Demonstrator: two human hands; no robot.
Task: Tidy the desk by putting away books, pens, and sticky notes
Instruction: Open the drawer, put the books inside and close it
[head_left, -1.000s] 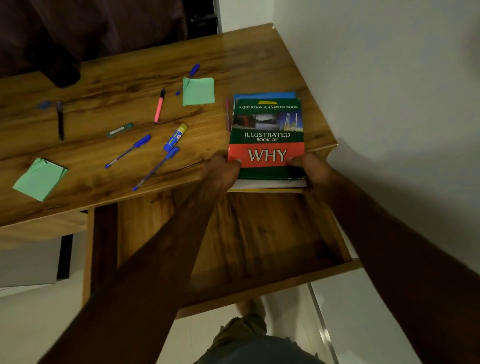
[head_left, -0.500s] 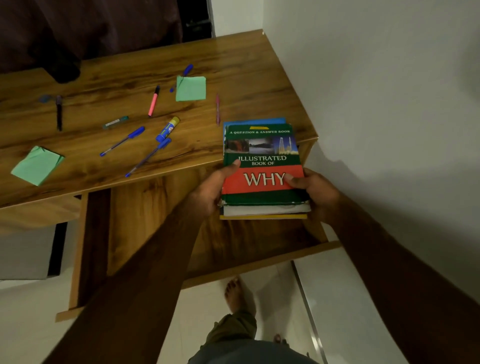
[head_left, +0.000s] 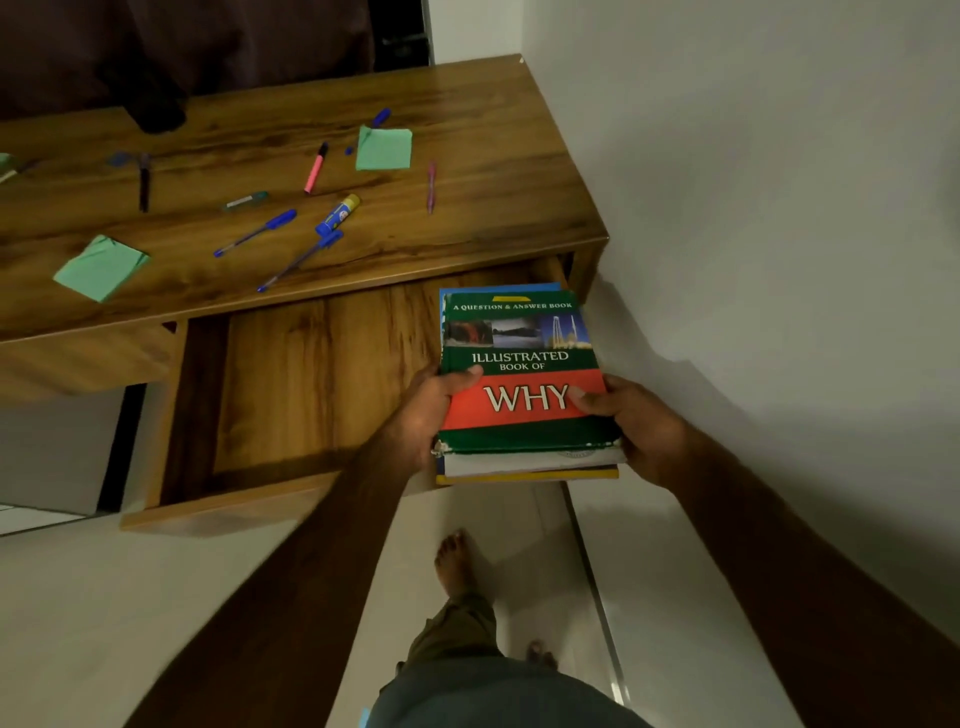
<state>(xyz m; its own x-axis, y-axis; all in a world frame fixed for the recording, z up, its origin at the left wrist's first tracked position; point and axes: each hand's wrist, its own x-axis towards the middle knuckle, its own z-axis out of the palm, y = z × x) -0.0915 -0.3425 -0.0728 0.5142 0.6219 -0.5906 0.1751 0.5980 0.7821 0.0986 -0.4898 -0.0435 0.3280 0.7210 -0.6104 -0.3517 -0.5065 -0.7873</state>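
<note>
One wide head camera looks forward and steeply down past the near edge of the counter (head_left: 493, 130), close over the open drawer (head_left: 311, 389), wall (head_left: 753, 208) at right.

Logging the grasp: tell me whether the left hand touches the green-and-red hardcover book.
Touching. Head view shows the left hand, thumb lying on the cover of the green-and-red hardcover book.

1. Stack of books (head_left: 522, 374): one. It has a green-and-red cover on top, with blue, white and yellow edges beneath; the exact number of books cannot be told.
2. Green sticky-note pads in full view on the counter (head_left: 493, 130): two (head_left: 383, 148) (head_left: 101, 266).
3. Blue pens: three (head_left: 257, 233) (head_left: 300, 259) (head_left: 381, 117), the last partly under a pad.
4. Pink pen (head_left: 430, 186): one.
5. Pink marker (head_left: 316, 167) with a black cap: one.
6. Black pen (head_left: 144, 182): one.
7. Green-capped marker (head_left: 247, 200): one.
8. Glue stick (head_left: 337, 214): one.
9. Open drawer (head_left: 311, 389): one.
</note>
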